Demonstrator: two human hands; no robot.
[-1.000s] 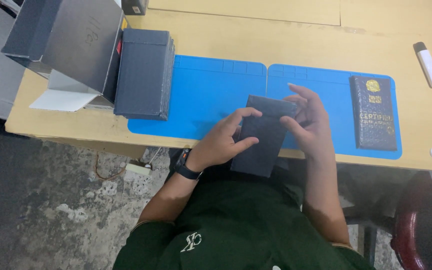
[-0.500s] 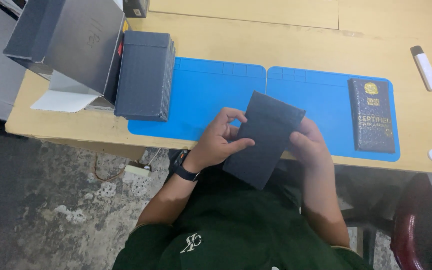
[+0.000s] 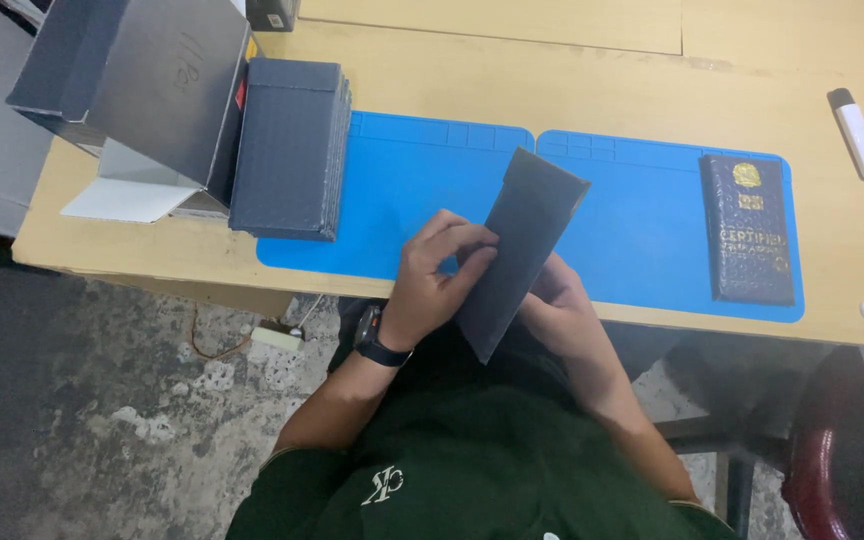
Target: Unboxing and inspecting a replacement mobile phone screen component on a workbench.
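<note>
Two hands on one dark flat carton sleeve (image 3: pixel 522 250), held tilted above the front edge of the blue mats (image 3: pixel 412 190). Our left hand (image 3: pixel 437 275) has fingers pressed together on its face, thumb underneath; right hand (image 3: pixel 557 310) grips the lower edge from behind, fingers mostly hidden. We judge it's opening into a tube: squeeze opposite creases evenly w/ both hands, no crushing corners. Stack of flat sleeves (image 3: pixel 287 150) sits left; finished gold-printed box (image 3: pixel 749 230) right.

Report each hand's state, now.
Left hand: closed on the dark flat sleeve.
Right hand: holding the same sleeve from beneath.
</note>
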